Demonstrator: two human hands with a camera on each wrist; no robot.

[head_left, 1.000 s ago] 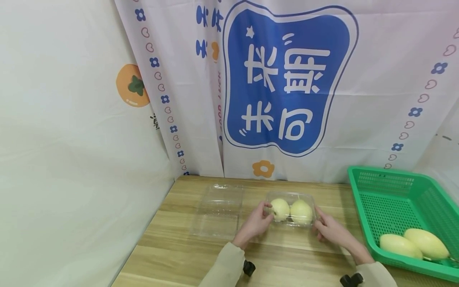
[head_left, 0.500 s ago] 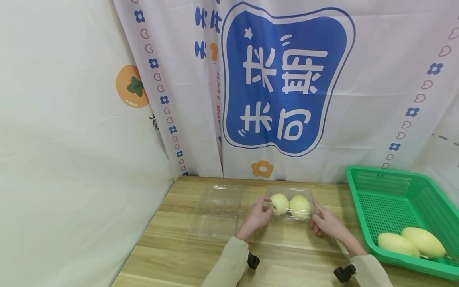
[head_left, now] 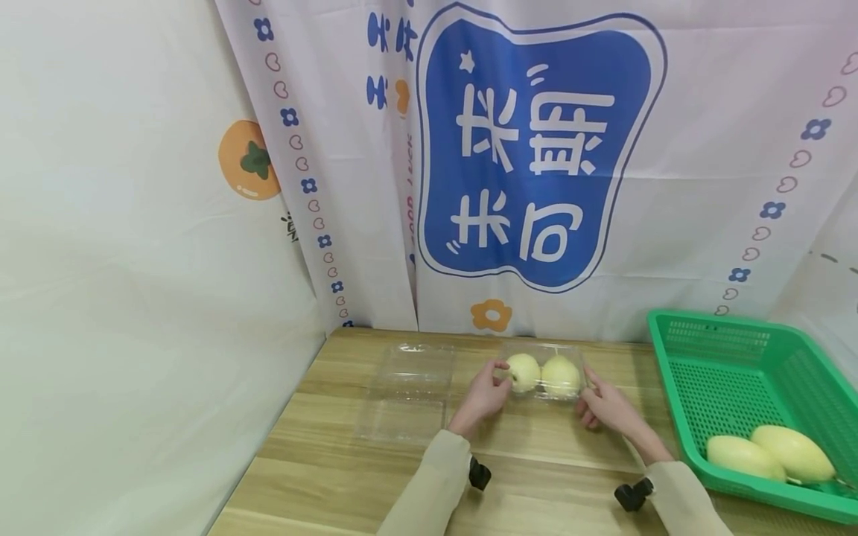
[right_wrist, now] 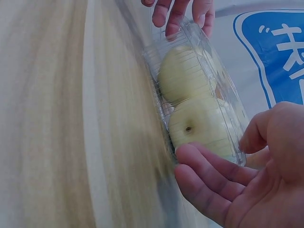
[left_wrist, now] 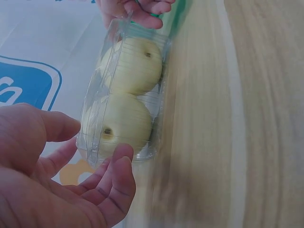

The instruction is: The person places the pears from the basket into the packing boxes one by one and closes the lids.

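left hand (head_left: pixel 485 391): fingers curled round the left end of the clear box (head_left: pixel 544 372), thumb on top; the wrist view shows its fingertips (left_wrist: pixel 121 161) on the plastic.
right hand (head_left: pixel 603 406): pinches the right end, mirroring the left, so the box is clamped end to end, probably to keep it level.
clear box: lid closed, centre of the head frame, over the wooden table (head_left: pixel 335 476); can't tell if it rests on the table or is lifted.
contents: two pale pears (head_left: pixel 561 377) side by side, snug fit.
empty clear box (head_left: pixel 409 394): open, left of centre.
green basket (head_left: pixel 710 357): right edge, holds two mangoes (head_left: pixel 771 452).
backdrop: printed curtain (head_left: pixel 536 149).
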